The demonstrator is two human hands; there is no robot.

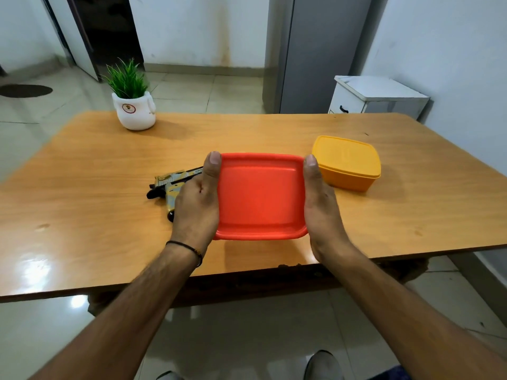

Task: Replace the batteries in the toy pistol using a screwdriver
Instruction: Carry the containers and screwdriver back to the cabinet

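Observation:
A red plastic box (260,196) with its lid on is held between both hands near the table's front edge. My left hand (196,204) grips its left side, thumb up along the lid's edge. My right hand (319,207) grips its right side the same way. The toy pistol (168,185), gold and black, lies on the table just left of the box, partly hidden behind my left hand. No screwdriver or batteries are in sight.
A shut yellow box (347,161) stands to the right of the red one. A white pot with a green plant (134,105) sits at the back left of the wooden table (82,187). A white cabinet (375,97) stands beyond the far right corner.

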